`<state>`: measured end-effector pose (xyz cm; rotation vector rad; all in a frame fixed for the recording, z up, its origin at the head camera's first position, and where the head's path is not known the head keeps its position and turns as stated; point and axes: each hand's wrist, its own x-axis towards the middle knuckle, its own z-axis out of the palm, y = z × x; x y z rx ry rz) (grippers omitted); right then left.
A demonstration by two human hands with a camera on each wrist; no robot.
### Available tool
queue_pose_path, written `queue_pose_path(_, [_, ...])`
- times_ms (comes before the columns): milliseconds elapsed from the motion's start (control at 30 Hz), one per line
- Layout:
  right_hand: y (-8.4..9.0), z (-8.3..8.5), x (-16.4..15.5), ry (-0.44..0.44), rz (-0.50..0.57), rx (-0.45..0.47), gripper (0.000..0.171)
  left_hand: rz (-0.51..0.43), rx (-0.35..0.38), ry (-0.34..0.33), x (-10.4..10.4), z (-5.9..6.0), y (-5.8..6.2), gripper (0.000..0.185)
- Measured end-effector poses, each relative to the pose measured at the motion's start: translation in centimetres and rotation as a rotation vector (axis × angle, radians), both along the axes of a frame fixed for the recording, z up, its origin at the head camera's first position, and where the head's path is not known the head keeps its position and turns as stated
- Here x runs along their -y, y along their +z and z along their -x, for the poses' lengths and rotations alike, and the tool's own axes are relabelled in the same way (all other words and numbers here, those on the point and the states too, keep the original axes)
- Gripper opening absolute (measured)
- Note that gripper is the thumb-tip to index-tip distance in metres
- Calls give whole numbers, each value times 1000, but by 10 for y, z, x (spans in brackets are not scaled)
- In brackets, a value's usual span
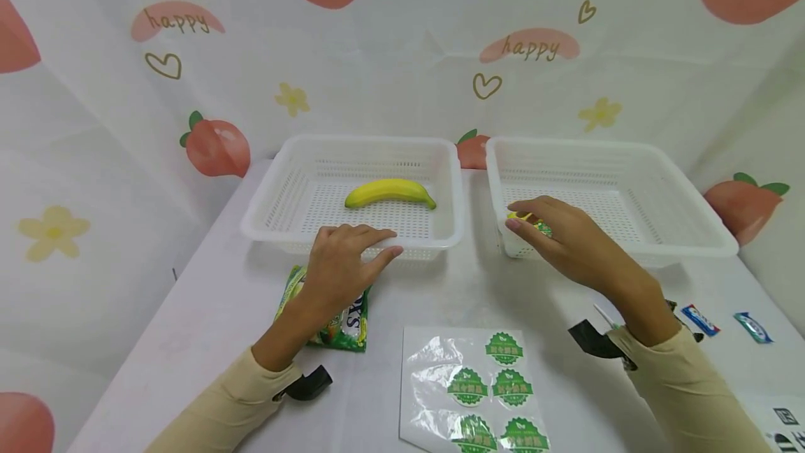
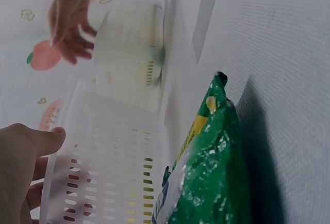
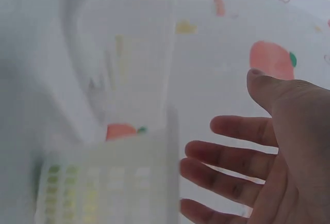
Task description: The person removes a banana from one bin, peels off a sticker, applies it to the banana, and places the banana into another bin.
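- Nearest: clear backing sheet of round green stickers (image 1: pixel 483 390) lies flat on the white bench (image 1: pixel 207 313), between the two forearms, within reach of either hand.
- Green crinkly snack packet (image 1: pixel 342 317) lies flat under the left wrist; the left wrist view shows it just beside the basket wall.
- Left hand (image 1: pixel 342 264): grip released, fingers straight, resting at the front rim of the left white perforated plastic basket (image 1: pixel 277 187), seemingly steadying it.
- Right hand (image 1: pixel 560 236): grip released, fingers spread over the near corner of the right white perforated basket (image 1: pixel 692 194), above a small yellow-green item (image 1: pixel 531 222), apparently not pinching it.
- Farthest: yellow banana (image 1: pixel 390 193) lies alone on the left basket's floor.
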<state>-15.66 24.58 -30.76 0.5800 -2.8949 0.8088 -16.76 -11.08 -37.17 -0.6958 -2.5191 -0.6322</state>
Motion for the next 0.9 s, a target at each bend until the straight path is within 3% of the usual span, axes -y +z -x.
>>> queue_pose_path(200, [16, 27, 41, 121, 13, -52, 40, 1, 0, 11, 1, 0, 0, 34])
queue_pose_path(367, [26, 52, 75, 197, 42, -31, 38, -1, 11, 16, -1, -1, 1, 34])
queue_pose_path(567, [29, 83, 109, 270, 62, 53, 36, 3, 16, 15, -2, -1, 0, 34])
queue_pose_path(900, [28, 129, 151, 243, 25, 257, 46, 5, 23, 30, -2, -1, -2, 35])
